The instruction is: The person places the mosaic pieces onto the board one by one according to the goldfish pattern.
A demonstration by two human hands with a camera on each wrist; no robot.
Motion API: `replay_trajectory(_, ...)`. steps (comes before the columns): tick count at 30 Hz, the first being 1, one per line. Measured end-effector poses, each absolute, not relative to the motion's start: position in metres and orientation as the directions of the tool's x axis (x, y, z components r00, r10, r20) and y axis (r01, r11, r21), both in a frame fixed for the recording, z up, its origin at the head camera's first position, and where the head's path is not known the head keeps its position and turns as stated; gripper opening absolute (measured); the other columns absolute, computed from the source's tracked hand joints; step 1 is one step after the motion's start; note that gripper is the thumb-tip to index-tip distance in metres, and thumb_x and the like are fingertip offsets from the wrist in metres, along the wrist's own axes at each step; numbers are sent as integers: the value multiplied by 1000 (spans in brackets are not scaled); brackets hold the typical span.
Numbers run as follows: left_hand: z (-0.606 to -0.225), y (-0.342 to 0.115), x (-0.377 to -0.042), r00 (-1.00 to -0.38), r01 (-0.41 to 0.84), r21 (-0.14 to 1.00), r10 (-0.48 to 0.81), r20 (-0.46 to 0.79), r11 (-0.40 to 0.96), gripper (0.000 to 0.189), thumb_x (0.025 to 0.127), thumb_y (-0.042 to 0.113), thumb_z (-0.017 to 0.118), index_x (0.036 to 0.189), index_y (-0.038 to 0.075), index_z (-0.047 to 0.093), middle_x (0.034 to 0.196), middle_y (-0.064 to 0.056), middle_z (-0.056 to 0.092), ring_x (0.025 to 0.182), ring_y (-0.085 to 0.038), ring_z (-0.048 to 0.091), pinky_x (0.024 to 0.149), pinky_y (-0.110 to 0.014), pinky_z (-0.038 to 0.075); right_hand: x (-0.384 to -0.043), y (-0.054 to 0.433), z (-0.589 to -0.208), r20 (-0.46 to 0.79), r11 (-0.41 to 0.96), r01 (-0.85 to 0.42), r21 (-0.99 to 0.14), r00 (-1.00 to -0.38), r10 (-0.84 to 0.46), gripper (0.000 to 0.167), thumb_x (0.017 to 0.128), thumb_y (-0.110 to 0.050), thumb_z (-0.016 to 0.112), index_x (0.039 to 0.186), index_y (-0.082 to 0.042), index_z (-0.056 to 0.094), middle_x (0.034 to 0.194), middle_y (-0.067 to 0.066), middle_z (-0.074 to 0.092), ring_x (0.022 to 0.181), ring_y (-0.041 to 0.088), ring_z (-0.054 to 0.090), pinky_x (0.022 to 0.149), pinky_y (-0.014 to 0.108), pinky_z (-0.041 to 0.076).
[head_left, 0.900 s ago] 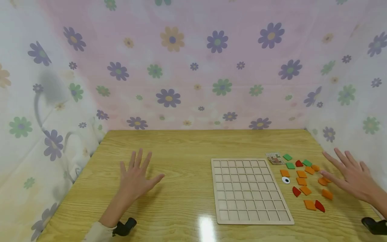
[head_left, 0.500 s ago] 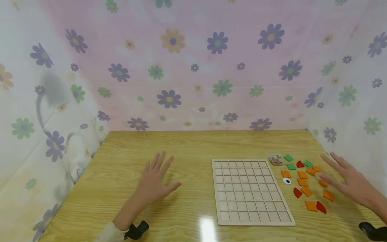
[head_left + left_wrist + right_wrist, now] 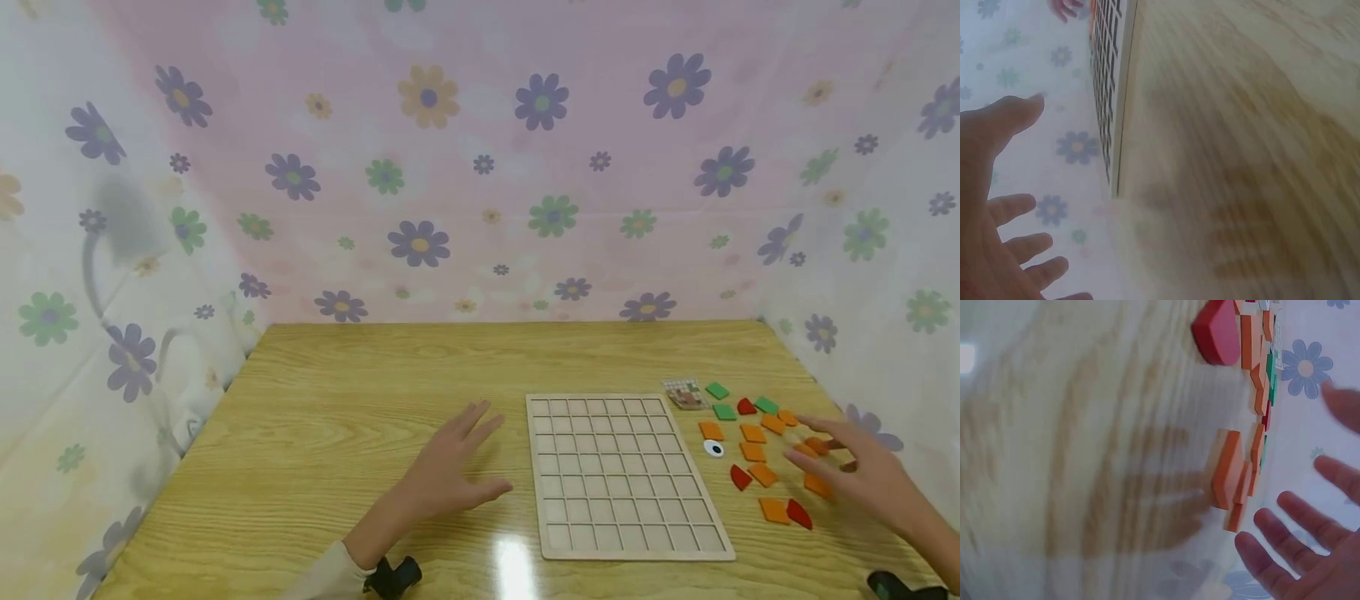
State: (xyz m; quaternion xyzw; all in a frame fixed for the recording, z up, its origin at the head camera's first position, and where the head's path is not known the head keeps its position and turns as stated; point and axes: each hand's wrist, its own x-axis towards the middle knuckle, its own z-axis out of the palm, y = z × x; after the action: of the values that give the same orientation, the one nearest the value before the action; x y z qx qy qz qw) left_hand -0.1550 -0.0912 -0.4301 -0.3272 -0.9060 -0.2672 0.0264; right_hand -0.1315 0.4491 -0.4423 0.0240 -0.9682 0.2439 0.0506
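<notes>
My left hand (image 3: 450,467) hovers over the table just left of the wooden grid board (image 3: 626,475), fingers loosely spread, holding nothing. In the left wrist view its thumb and fingertips stand apart from the board (image 3: 1113,94). On the right, my right hand (image 3: 862,467) is over the rightmost orange tiles (image 3: 817,486), its fingers slightly bent and partly hiding them. The right wrist view has that hand (image 3: 1310,550) with separated fingers and nothing between them, beside an orange tile (image 3: 1229,469). A red quarter-round tile (image 3: 799,513) lies nearer the table's front.
Several orange, green and red tiles lie right of the board, with a white eye piece (image 3: 714,449) among them. A small patterned picture card (image 3: 686,394) sits at the board's far right corner. Flowered cloth (image 3: 480,167) hangs behind and at both sides of the wooden table (image 3: 375,358).
My left hand has moved right, from the table's left part to near the board. My right hand has come lower and slightly left over the orange tiles, its fingers bending more.
</notes>
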Motion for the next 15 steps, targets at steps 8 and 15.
replay_trajectory(8,-452,-67,-162,-750,597,536,652,110,597,85,83,59,62,151,19,29,157,-4,18,142,-25,18,106,-50,32,-131,458,-459,167,890,-21,-456,-984,62,40,84,-27,73,106,5,66,93,20,64,62,-9,48,48,23,44)
replay_trajectory(15,-459,-50,-155,-757,571,517,652,31,638,90,82,55,66,149,8,30,155,-9,22,141,-27,21,111,-46,24,-136,457,-463,163,885,-4,-465,-983,81,32,84,-20,74,99,7,68,78,9,66,58,-4,50,48,22,45)
